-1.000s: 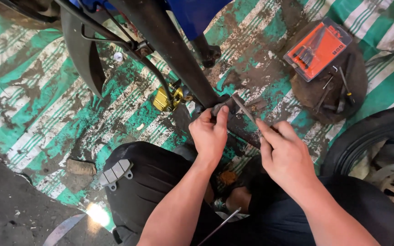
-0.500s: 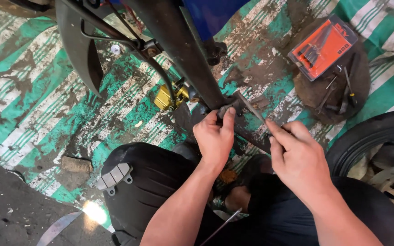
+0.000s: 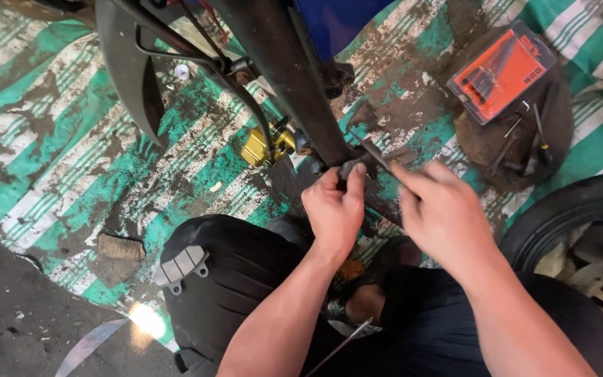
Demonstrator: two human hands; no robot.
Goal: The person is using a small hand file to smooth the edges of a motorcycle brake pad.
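My left hand (image 3: 334,209) grips the lower end of a black fork leg (image 3: 294,77) of a motorcycle, fingers closed around its bottom clamp (image 3: 352,167). My right hand (image 3: 444,213) holds a thin metal tool (image 3: 375,155) whose tip points into that clamp. A gold brake caliper (image 3: 263,145) hangs on a black hose just left of the fork end. A black mudguard (image 3: 130,66) stands at the upper left. Blue bodywork (image 3: 329,21) shows at the top.
A dirty green-and-white striped mat (image 3: 71,160) covers the ground. An orange tool case (image 3: 500,70) and loose tools (image 3: 528,143) lie on a dark round pad at the upper right. A tyre with a brake disc (image 3: 587,244) sits at the right. My black-clad knees fill the bottom.
The view has shifted slightly. My right hand has moved a little to the right, still holding the tool at the clamp. My left hand stays on the fork end.
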